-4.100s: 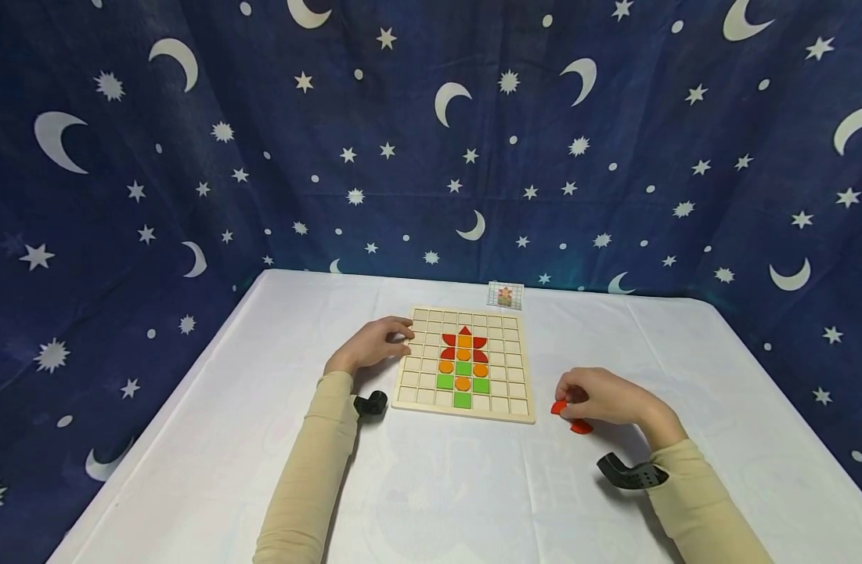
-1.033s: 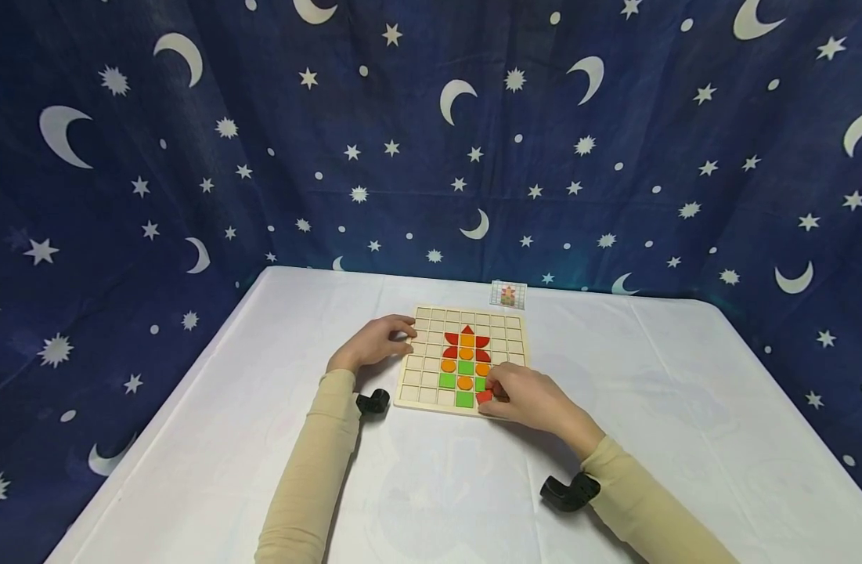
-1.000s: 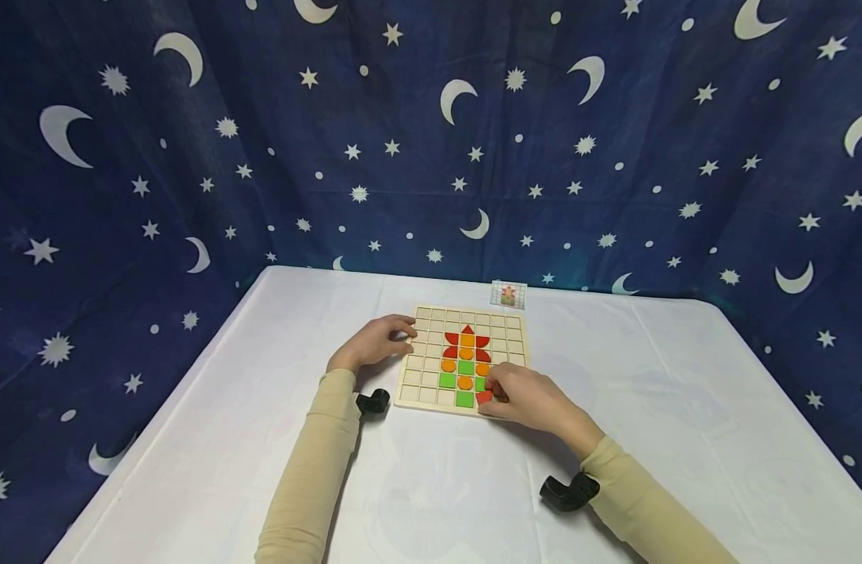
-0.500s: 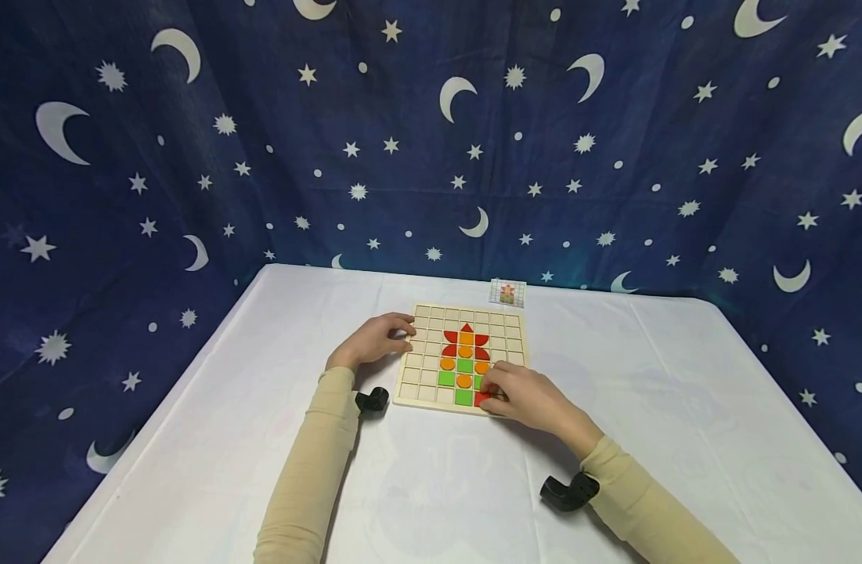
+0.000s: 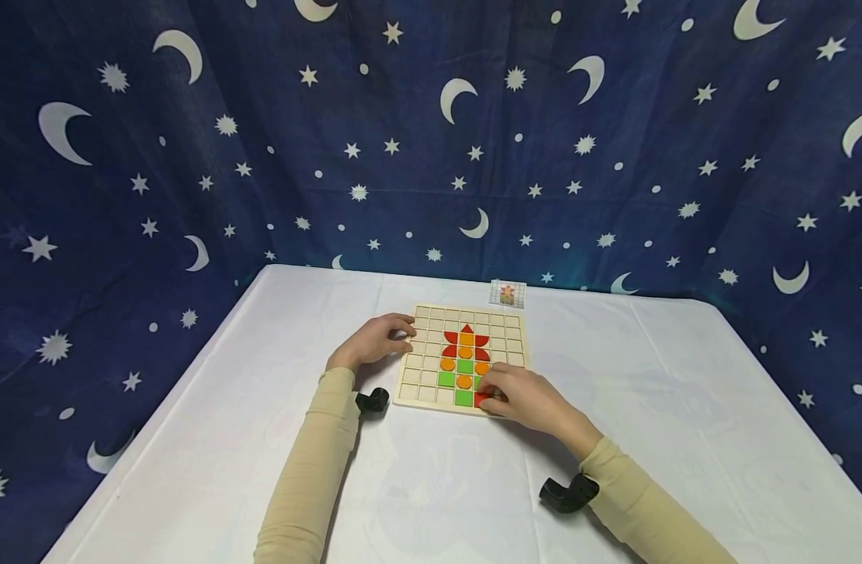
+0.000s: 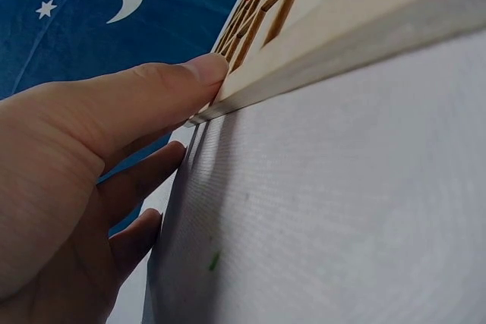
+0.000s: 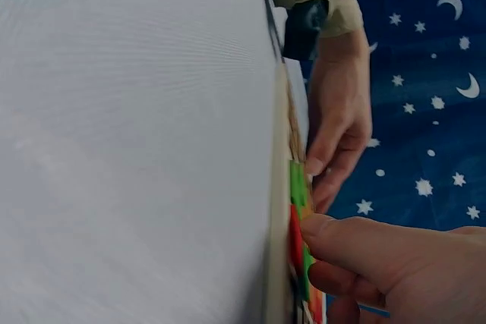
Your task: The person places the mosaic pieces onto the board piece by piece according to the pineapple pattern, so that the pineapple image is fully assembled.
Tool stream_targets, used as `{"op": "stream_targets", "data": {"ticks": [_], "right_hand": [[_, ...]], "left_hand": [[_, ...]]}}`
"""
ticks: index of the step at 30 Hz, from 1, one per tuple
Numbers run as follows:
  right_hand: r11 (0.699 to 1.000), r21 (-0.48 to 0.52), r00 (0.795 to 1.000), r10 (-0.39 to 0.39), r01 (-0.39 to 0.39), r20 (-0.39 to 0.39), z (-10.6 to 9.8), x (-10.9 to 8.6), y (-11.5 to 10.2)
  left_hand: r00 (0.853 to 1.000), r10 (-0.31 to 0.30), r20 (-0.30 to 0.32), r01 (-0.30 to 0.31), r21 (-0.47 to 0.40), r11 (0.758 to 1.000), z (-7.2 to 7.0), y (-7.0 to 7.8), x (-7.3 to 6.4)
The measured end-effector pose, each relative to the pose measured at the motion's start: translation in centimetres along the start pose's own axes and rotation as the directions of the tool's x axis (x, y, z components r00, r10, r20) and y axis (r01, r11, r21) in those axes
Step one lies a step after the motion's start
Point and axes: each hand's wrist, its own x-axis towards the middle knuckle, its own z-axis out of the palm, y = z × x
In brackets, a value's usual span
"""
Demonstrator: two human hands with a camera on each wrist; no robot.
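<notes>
A wooden grid board (image 5: 411, 377) bears a pattern of red, orange and green pieces. My left hand (image 5: 374, 341) is at its left side; in the left wrist view the thumb (image 6: 163, 96) touches the rim (image 6: 334, 43) and the other fingers extend beyond. Over the board's front right part, my right hand (image 5: 525, 394) pinches a red piece (image 5: 481, 399) between thumb and curled fingers, at the cell right of the lowest green square (image 5: 463, 398). In the right wrist view the red piece (image 7: 295, 237) lies right at the thumb tip; the fingers hide part of it.
A small pattern card (image 5: 508, 294) lies behind the board on the white tablecloth (image 5: 416, 486). Black wrist mounts (image 5: 570, 494) stick out from both sleeves. A dark blue curtain (image 5: 402, 102) with moons and stars stands behind the table.
From the tabletop on the right, where two red pieces lay, my right hand has moved left onto the board with a red piece. It then shifted slightly at that cell. The left hand stays put.
</notes>
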Motion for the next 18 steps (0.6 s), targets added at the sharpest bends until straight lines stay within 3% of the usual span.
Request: {"op": "stream_targets", "data": {"ticks": [10, 18], "right_hand": [[0.989, 0.044, 0.99, 0.139, -0.139, 0.003, -3.9, -2.3, 2.8], [0.976, 0.08, 0.971, 0.188, -0.201, 0.147, -6.5, -5.7, 5.9]], "left_hand": [[1.0, -0.005, -0.006, 0.005, -0.009, 1.0, 0.1, 0.1, -0.1], [1.0, -0.003, -0.005, 0.003, -0.009, 1.0, 0.1, 0.1, -0.2]]}}
